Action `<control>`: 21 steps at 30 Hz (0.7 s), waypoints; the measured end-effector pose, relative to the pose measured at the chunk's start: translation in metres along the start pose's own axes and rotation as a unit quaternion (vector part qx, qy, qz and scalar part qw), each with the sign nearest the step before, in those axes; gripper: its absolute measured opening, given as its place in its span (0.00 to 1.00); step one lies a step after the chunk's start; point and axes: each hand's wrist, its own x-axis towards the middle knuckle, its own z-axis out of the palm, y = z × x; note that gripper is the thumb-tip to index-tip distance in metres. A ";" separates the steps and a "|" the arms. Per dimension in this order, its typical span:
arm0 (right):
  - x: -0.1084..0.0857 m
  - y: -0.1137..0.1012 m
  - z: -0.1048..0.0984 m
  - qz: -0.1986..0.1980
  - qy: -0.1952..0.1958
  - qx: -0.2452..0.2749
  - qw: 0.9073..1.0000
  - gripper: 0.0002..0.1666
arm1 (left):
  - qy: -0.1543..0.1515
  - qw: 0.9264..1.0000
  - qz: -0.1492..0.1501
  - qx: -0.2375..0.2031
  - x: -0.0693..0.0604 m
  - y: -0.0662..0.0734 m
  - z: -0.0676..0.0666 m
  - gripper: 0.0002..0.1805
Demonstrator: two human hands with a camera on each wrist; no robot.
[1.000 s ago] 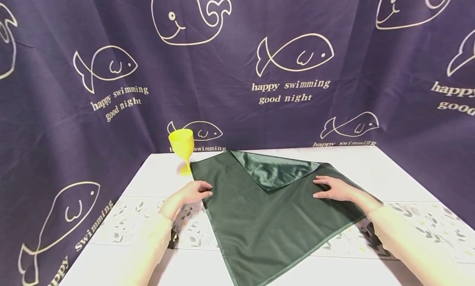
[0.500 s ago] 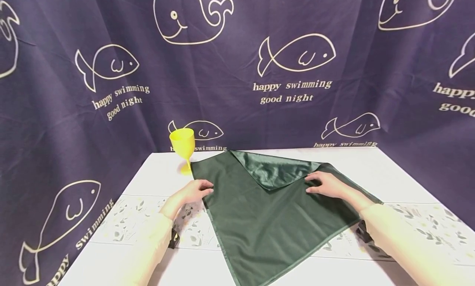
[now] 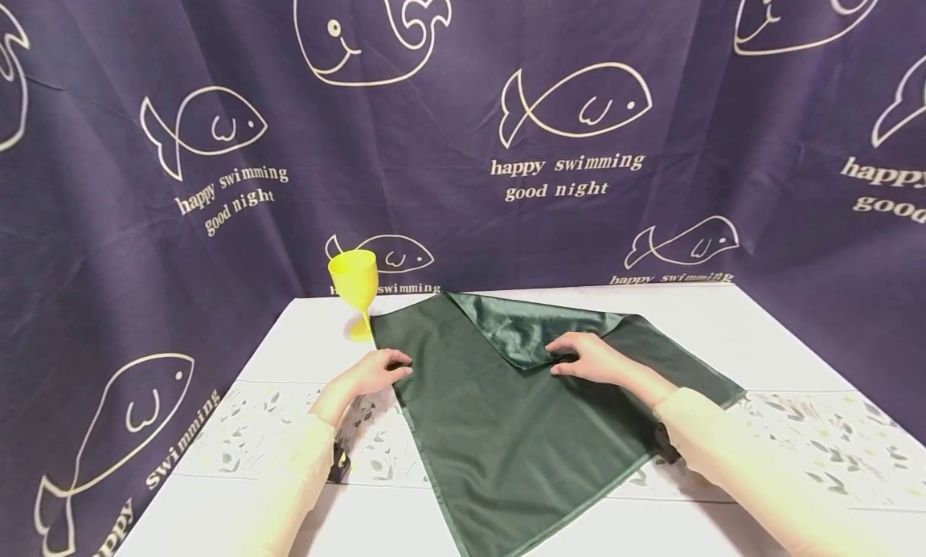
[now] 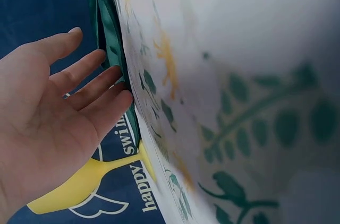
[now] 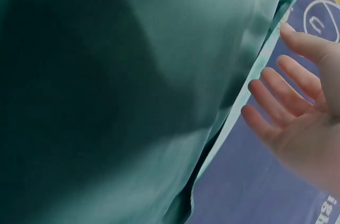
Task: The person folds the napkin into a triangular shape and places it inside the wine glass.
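Relaxed fingers, slightly bent and parted, leave both the left hand [image 3: 374,372] and the right hand [image 3: 589,359] without a hold on anything. Between and beneath them, a dark green rectangular cloth [image 3: 477,436] lies spread askew on a white table [image 3: 781,348], which carries a band of printed grey leaves [image 3: 832,444]. At its far side, a glossy satin flap [image 3: 524,328] is folded toward the person, its tip pointing down over the duller face. The left hand is at the cloth's left edge; the right hand is over the flap's right side, near the tip. Whether either hand touches the fabric cannot be told. Just beside the far left corner of the cloth, a bright yellow stemmed goblet [image 3: 354,280] stands upright.

Behind the table hangs a navy-purple curtain [image 3: 463,26] with white outlines of whales and fish, its lettering repeating "happy swimming" above "good night"; at the right border, those lines are cut to "happy" and "good". The left wrist view catches "happy" and part of "swimming" sideways. Pale cream sleeves [image 3: 289,485] cover the arms.
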 end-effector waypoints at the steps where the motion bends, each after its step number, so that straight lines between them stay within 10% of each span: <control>1: 0.002 -0.002 0.001 0.001 -0.002 0.001 1.000 0.24 | 0.001 1.000 0.001 0.003 0.000 0.000 0.000 0.15; 21: 0.016 -0.017 0.017 0.012 -0.013 0.001 1.000 0.19 | 0.005 1.000 0.009 0.002 -0.003 -0.002 0.000 0.14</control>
